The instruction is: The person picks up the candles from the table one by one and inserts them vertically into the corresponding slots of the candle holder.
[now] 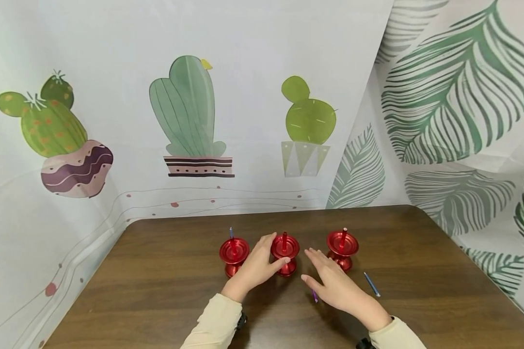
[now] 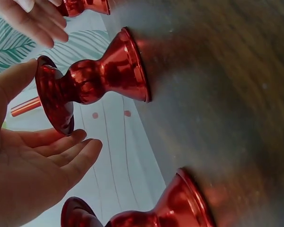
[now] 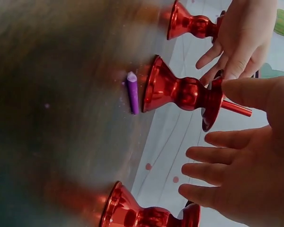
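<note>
three red candle holders stand in a row near the table's (image 1: 166, 291) far edge. the left holder (image 1: 234, 254) carries a blue candle (image 1: 231, 233), the middle holder (image 1: 285, 252) and the right holder (image 1: 342, 247) a red one each. the left hand (image 1: 255, 269), fingers relaxed, seems to touch the middle holder's side; the right hand (image 1: 331, 281) hovers open beside it. a purple candle (image 3: 132, 92) and a second blue candle (image 1: 372, 284) lie on the table. no writing shows.

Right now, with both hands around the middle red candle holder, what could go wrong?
The left hand touches the middle holder, a narrow-waisted stand that might tip if pushed. The left holder and right holder stand close by, so a wide move could knock them. The right hand hovers above a loose purple candle that may roll.
</note>
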The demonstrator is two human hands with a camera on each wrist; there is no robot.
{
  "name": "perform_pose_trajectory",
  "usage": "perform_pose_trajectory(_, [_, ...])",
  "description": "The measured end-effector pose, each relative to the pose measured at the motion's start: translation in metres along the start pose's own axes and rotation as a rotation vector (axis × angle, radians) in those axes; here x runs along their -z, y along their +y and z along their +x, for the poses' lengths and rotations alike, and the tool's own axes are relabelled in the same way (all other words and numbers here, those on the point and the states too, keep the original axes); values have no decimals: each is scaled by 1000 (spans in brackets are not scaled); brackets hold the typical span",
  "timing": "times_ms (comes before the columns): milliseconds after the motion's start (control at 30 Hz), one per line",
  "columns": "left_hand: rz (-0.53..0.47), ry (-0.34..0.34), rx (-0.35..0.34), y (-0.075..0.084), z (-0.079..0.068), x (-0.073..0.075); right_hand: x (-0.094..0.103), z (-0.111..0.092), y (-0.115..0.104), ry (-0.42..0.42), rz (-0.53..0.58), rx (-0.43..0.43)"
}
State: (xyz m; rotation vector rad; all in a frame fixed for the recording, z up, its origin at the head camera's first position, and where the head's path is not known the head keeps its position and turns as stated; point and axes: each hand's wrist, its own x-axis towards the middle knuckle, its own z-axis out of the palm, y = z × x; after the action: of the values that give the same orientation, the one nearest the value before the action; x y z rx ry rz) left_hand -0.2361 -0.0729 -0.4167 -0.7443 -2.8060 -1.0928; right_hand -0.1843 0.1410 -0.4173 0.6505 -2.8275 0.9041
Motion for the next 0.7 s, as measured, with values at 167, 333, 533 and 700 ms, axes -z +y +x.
perform_pose_trajectory(167, [-16, -3, 13, -3, 2, -2, -1, -3, 0, -34, -13, -26])
perform_pose_trajectory(333, [-22, -5, 24, -3, 4, -2, -3, -3, 1, -66, -26, -58])
perform_pose_trajectory(533, [4, -8, 13, -3, 5, -1, -5, -4, 1, -126, -66, -114])
perform_pose_trajectory(700, [15, -9, 12, -3, 5, -1, -6, -6, -1, -179, -93, -160])
